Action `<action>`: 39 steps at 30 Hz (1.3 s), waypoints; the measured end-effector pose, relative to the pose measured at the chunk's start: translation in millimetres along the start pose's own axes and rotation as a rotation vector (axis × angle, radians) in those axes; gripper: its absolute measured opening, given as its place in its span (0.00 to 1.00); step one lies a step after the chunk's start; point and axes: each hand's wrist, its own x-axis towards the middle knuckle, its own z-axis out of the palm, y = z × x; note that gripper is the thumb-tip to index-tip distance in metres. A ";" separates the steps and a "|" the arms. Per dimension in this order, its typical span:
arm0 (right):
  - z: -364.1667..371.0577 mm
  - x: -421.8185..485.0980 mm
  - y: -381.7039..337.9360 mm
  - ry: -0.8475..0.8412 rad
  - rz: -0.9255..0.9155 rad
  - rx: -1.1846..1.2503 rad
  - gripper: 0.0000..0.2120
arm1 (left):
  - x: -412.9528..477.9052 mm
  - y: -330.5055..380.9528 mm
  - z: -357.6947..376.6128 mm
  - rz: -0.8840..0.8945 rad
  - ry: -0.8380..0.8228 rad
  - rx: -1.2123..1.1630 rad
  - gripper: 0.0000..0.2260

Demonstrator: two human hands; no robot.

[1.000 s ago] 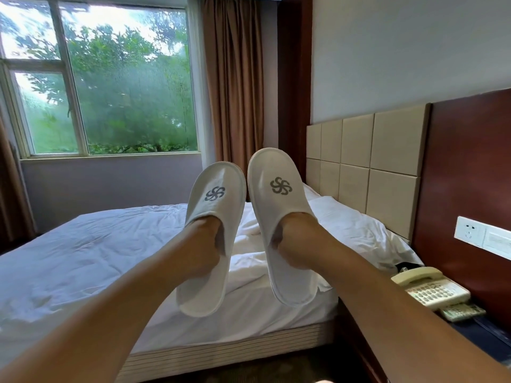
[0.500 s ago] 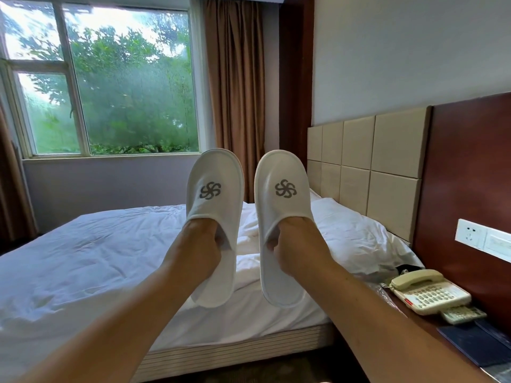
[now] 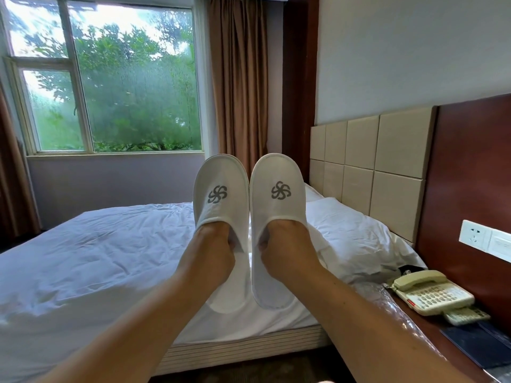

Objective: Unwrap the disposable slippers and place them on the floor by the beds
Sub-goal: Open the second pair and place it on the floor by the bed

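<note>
The two slippers have swung together, edges now touching, held upright above the bed (image 3: 96,258). Left hand (image 3: 213,250) fingers are tucked inside the left slipper (image 3: 221,205); right hand (image 3: 287,244) grips the right slipper (image 3: 278,200) likewise.

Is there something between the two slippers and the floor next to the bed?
Nothing visible blocks the way. The left hand holds the left slipper and the right hand holds the right slipper raised in front of the bed. The dark floor strip below looks bare, though the arms hide part.
</note>
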 end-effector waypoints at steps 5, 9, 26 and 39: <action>10.5 3.0 0.6 -0.212 0.196 0.284 0.26 | -1.5 4.0 0.3 -0.049 -0.038 -0.102 0.14; 14.2 -3.7 -7.9 -0.119 0.176 0.220 0.32 | -3.7 7.1 2.1 -0.070 -0.101 -0.033 0.11; 15.1 -8.0 -14.6 0.341 -0.063 0.181 0.09 | -4.9 -10.4 -41.2 -0.120 0.169 -0.621 0.08; 27.6 -13.9 -20.6 0.164 -0.500 0.066 0.20 | 1.5 -74.7 -52.0 -0.451 -0.110 -0.340 0.24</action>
